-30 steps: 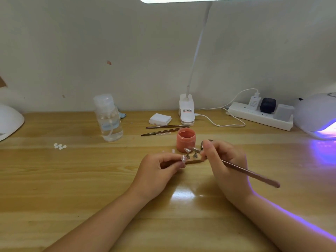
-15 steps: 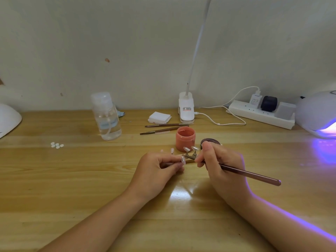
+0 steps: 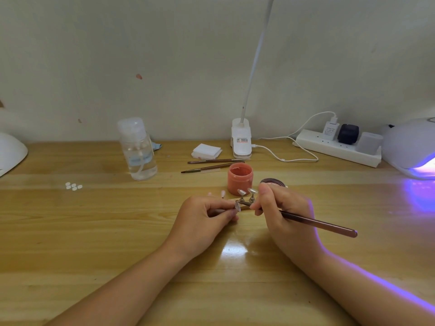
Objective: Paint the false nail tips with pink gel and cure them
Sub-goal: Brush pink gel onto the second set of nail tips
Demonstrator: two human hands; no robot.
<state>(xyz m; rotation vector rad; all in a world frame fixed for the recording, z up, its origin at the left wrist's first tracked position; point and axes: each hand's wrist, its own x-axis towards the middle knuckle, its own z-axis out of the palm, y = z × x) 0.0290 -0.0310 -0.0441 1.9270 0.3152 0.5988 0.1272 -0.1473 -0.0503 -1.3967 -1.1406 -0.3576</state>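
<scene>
Your left fingers [image 3: 229, 209] are curled and pinch a thin stick carrying a pale false nail tip [image 3: 237, 206]; the tip sits at your fingertips, raised off the table. Your left hand [image 3: 202, 222] rests low over the light wooden tabletop [image 3: 94, 231]. Your right fingers [image 3: 264, 196] are closed round a long slim metallic-brown nail brush [image 3: 317, 223]; its bristle end lies against the held nail tip, and its handle extends right and toward you past your right hand [image 3: 284, 215].

Just behind the brush head, two more pale nail tips on small metal stands [image 3: 247, 195] stand upright between your hands. Whether their base touches your fingers cannot be told. Directly behind them stands an open round coral-pink gel jar [image 3: 240, 181], and beside it to the right a dark round lid [image 3: 273, 182], partly hidden by your right thumb. Small pinkish nail tips [image 3: 223, 193] lie on the table just left of the stands.

Farther back lie two spare brown brushes [image 3: 211, 164], a stack of white wipe pads [image 3: 206, 151], a clear plastic pump bottle [image 3: 137, 149] and the white clip base of a desk lamp [image 3: 240, 142]. A white power strip [image 3: 339, 149] lies along the wall at the right. At the far right edge a white curing lamp [image 3: 412, 147] glows violet. A cluster of small white dots [image 3: 73, 186] sits at the left.
</scene>
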